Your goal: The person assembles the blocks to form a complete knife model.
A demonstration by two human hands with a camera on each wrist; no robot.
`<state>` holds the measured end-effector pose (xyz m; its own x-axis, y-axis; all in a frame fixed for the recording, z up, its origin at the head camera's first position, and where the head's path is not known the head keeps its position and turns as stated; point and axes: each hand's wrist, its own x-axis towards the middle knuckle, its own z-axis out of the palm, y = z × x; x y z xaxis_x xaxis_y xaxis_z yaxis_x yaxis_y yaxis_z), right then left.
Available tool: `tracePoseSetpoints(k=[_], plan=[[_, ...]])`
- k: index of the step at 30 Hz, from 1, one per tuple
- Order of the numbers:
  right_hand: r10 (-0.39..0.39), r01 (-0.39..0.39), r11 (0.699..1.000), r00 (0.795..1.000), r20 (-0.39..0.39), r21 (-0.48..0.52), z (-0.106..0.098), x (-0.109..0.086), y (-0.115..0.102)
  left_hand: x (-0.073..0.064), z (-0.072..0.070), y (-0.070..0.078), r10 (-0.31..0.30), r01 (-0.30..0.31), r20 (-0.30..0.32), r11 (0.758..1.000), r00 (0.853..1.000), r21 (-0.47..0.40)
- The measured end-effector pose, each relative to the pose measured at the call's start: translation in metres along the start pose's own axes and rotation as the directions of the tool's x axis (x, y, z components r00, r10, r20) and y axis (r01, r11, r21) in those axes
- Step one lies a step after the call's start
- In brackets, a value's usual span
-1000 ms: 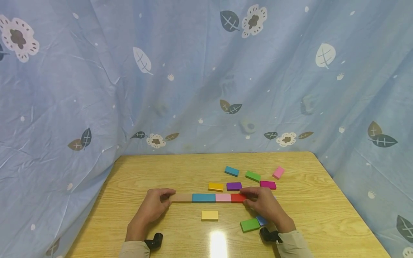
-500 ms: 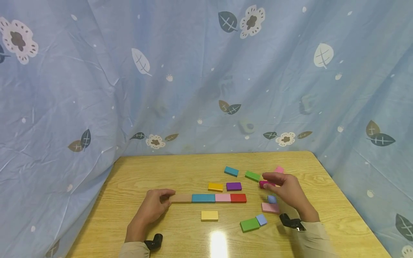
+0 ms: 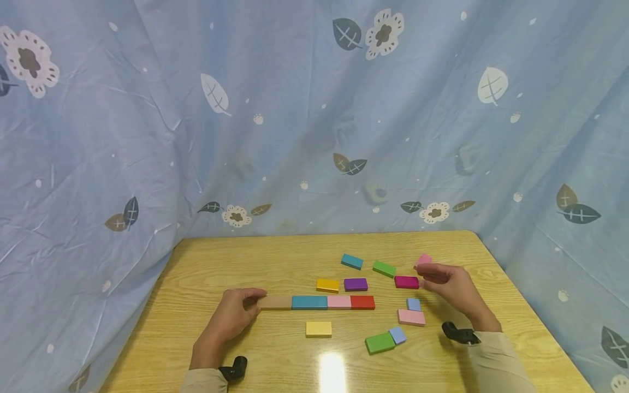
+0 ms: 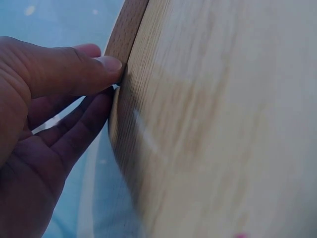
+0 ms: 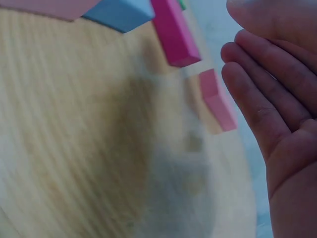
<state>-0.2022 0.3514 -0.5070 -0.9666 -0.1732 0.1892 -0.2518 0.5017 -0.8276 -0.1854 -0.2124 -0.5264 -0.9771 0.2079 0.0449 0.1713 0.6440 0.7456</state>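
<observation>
From my remote post, head and both wrist views checked, I can read no text, label, brand, number or sign on the coloured blocks, the wood-grained counter or the leaf-and-flower-printed curtain, one faint patch there too blurred to tell.

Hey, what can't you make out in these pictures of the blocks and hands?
Head view: the left end of the tan block, covered by the left hand.
Head view: part of the far pink block, behind the right hand.
Left wrist view: the tan block's other end, cut off by the top edge.
Left wrist view: a pink speck at the bottom edge, too small to identify.
</observation>
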Motion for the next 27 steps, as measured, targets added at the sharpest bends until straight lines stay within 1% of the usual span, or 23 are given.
tracePoseSetpoints(k=[5,9,13,16,20,27], plan=[[0.021,-0.021,1.000,1.000,-0.007,0.010,0.006,0.003,0.011,0.000,0.000,-0.001,0.006,-0.006,0.000,1.000,1.000,0.000],[0.027,-0.027,1.000,1.000,-0.015,0.005,0.010,0.006,0.017,0.000,-0.001,0.000,0.015,-0.015,0.001,1.000,1.000,-0.001],[0.034,-0.034,0.999,0.999,-0.009,0.024,0.015,0.007,0.020,0.000,-0.001,0.000,0.013,-0.013,0.004,1.000,1.000,-0.008],[0.039,-0.039,0.999,0.999,-0.013,0.002,0.019,0.007,0.021,-0.001,-0.001,0.001,0.009,-0.009,0.007,1.000,1.000,-0.012],[0.039,-0.041,0.998,0.998,-0.041,-0.049,0.020,0.007,0.021,-0.001,-0.001,0.001,0.013,-0.013,0.002,1.000,1.000,-0.007],[0.063,-0.066,0.997,0.997,-0.054,-0.047,0.024,0.003,0.013,0.000,-0.001,0.000,0.017,-0.017,0.000,1.000,1.000,0.002]])
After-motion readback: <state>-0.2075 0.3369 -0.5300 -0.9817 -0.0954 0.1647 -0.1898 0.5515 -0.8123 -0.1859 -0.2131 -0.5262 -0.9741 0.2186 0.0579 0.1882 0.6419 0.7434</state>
